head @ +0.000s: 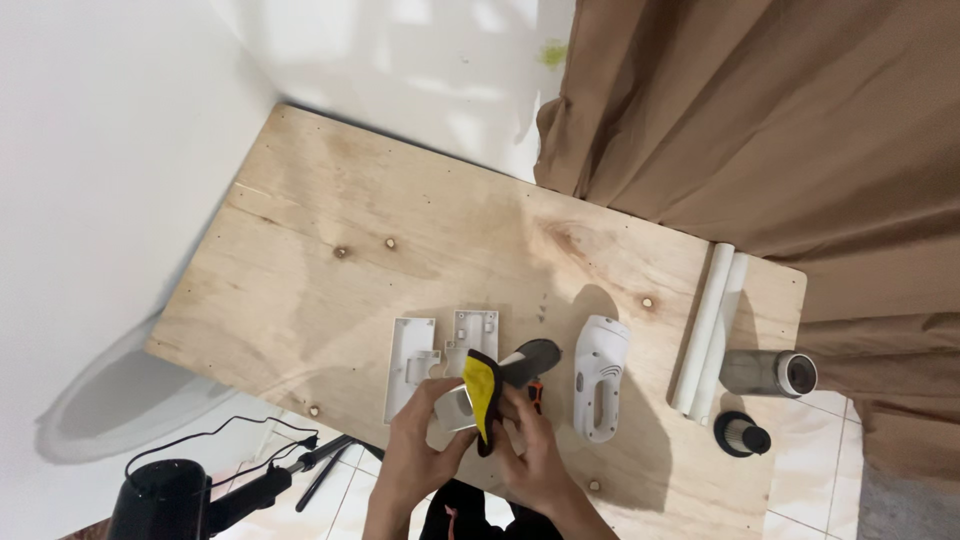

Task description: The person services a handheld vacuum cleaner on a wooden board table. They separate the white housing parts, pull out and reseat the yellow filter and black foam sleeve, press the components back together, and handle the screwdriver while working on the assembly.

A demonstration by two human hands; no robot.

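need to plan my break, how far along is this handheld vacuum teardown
Looks partway. Already apart: two white cover plates, the white body shell, white tubes, a grey canister and a black filter lie separate on the plywood. Left hand and right hand hold a yellow-and-black part. What remains unclear.

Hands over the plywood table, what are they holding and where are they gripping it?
Both hands, left and right, hold a black-and-yellow part by its lower end.

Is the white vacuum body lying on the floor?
No, the white vacuum body lies on the plywood board, just right of the person's hands.
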